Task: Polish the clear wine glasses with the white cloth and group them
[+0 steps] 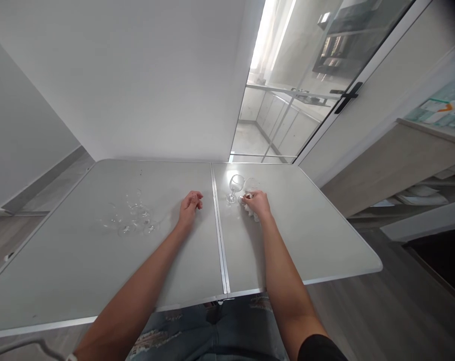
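Note:
My right hand [258,203] is closed at the lower part of a clear stemmed glass [252,184], its fingers pinched near the stem and foot. Crumpled white cloth or tissue [251,212] hangs just under those fingers; whether the hand grips it too is unclear. Touching or very near on the left stands another stemmed glass [236,184], upright. My left hand [190,204] rests over the table left of the seam, fingers loosely curled and apart, with nothing visible in them. Several more clear glasses [140,213] are grouped farther left, their outlines faint.
The pale folding table [182,271] has a metal seam [218,228] down its middle. A white wall [155,80] rises behind it. Back right is a glass door with a black handle [348,98]. Wooden shelves [393,165] holding packages stand at the right.

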The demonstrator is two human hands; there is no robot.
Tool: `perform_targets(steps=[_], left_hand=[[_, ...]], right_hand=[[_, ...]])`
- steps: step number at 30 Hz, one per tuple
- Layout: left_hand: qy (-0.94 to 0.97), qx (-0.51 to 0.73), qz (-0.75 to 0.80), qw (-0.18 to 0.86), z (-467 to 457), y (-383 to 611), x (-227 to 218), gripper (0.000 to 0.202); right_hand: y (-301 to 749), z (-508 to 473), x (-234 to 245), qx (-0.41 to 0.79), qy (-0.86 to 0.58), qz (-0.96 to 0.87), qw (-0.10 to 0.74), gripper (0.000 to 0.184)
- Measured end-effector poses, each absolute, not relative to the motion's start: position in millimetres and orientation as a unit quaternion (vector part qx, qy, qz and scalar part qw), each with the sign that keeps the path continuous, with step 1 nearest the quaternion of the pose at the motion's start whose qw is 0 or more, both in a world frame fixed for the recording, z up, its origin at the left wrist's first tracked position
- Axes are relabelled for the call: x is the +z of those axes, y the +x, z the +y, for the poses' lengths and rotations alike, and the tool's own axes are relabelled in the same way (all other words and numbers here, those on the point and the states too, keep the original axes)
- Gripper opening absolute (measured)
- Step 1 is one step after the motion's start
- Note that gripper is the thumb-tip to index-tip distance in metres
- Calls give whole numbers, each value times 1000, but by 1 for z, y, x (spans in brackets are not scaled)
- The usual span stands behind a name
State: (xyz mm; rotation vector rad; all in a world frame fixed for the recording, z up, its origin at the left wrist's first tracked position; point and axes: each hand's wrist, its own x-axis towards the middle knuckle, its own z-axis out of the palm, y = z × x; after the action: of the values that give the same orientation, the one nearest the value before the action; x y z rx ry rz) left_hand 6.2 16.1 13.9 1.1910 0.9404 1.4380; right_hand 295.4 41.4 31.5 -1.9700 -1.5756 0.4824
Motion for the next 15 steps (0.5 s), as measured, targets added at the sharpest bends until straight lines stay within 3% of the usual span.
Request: perform_targets(steps=[15], left_hand=[[516,577,385,502,14,5,18,40]], right_hand=[[292,39,35,193,-744,-573,285,15]])
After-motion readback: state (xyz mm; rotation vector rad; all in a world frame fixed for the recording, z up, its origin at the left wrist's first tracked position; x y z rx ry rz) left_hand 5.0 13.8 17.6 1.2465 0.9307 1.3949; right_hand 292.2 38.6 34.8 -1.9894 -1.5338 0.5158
